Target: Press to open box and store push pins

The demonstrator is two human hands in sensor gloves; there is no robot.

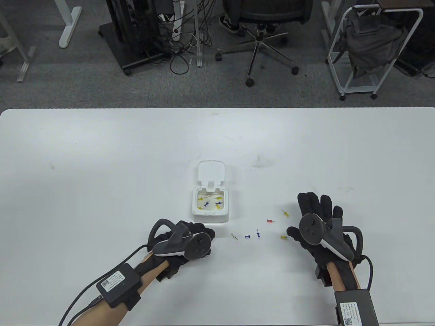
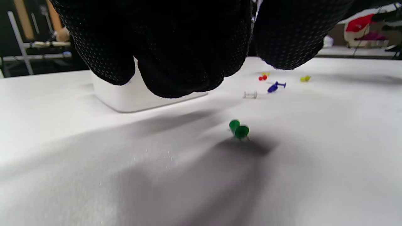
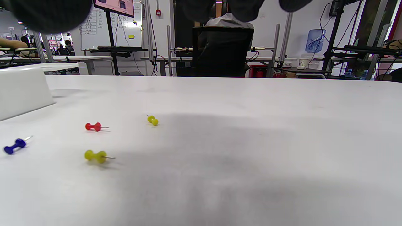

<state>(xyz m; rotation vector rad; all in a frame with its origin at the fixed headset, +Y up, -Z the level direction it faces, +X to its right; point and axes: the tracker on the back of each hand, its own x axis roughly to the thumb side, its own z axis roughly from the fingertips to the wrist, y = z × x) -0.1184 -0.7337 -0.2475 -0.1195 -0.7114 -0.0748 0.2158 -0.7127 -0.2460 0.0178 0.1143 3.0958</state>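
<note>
Green plastic push pin [image 2: 239, 130] lies under my curled, empty left hand [image 1: 183, 242], just below the open white plastic box [image 1: 210, 203]. My right hand [image 1: 321, 229], fingers flat, rests right of it. Fumbling could flick the pin away

I work at a white table [image 1: 102, 152] on grey carpet [image 1: 85, 85]. Beyond its far edge stands a black office chair [image 1: 261, 20] on a star base, a white wire rack [image 1: 373, 51] holding a grey bag [image 1: 370, 37], and tangled cables [image 1: 183, 40]. The right wrist view shows a whiteboard [image 3: 103, 31], desks and a blue water bottle [image 3: 314, 40].
</note>
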